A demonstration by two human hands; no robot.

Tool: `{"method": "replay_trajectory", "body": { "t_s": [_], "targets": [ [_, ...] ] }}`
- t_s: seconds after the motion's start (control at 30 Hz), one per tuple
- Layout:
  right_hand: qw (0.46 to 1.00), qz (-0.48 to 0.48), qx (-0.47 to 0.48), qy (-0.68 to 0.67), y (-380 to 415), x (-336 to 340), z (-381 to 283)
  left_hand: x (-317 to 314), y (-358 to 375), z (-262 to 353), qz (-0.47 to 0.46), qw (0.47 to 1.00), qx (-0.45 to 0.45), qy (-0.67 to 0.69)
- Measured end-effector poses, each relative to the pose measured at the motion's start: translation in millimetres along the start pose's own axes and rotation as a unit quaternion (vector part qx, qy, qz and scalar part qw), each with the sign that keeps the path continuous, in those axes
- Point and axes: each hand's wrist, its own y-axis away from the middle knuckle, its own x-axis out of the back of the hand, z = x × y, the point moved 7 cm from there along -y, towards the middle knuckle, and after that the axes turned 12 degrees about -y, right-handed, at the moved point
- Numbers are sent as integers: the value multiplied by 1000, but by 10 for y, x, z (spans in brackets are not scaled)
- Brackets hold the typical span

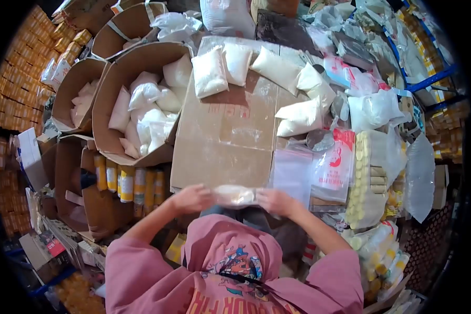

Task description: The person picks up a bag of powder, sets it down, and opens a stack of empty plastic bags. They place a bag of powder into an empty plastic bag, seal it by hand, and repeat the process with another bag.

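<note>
A small clear plastic bag with whitish powder (235, 195) is stretched sideways between my hands, just past the near edge of the cardboard sheet (225, 165). My left hand (192, 199) is closed on the bag's left end. At the other end, the fingers of my right hand (277, 202) pinch the plastic. Several filled bags of white powder (210, 72) lie along the far and right sides of the cardboard. A stack of flat clear bags (292, 172) is close beyond my right hand. A metal scoop (319, 140) rests behind that stack.
On the left, a large open carton (102, 115) holds several filled bags, beside smaller cartons. Yellow-labelled cylinders (126, 184) stand below it. To the right are printed red-and-white bags (334, 165), a pale bundle of tubes (369, 180) and a blue rack (432, 78).
</note>
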Motion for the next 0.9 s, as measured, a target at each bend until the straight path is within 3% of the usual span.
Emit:
{"method": "replay_trajectory", "body": {
  "t_s": [0.03,0.13,0.23,0.37,0.47,0.5,0.6,0.7,0.77,0.9],
  "targets": [
    [1000,21,16,5,-37,69,-49,236,-37,16,-8,1000,-19,1],
    [998,40,35,-15,-61,65,-239,256,66,108,8,998,38,42],
    [1000,6,5,-28,-132,-61,-227,136,16,203,-46,999,7,-4],
    [999,-36,-9,14,-209,-1,-313,140,49,180,-172,983,40,54],
    [996,-75,-20,50,-298,-241,-340,250,-112,365,-29,1000,-7,1],
    [994,-90,-24,62,-297,-382,-352,249,-180,431,-60,997,-52,20],
    [996,-59,-68,-13,-294,-586,-298,30,-253,558,-95,994,-29,50],
    [955,-227,-191,2,-158,-844,-200,-167,-227,544,-102,994,3,34],
    [949,-230,-216,23,-134,-917,-202,-223,-264,550,-83,996,24,40],
    [940,-219,-263,18,-174,-982,-111,-297,-415,593,-137,988,34,57]
  ]
}}
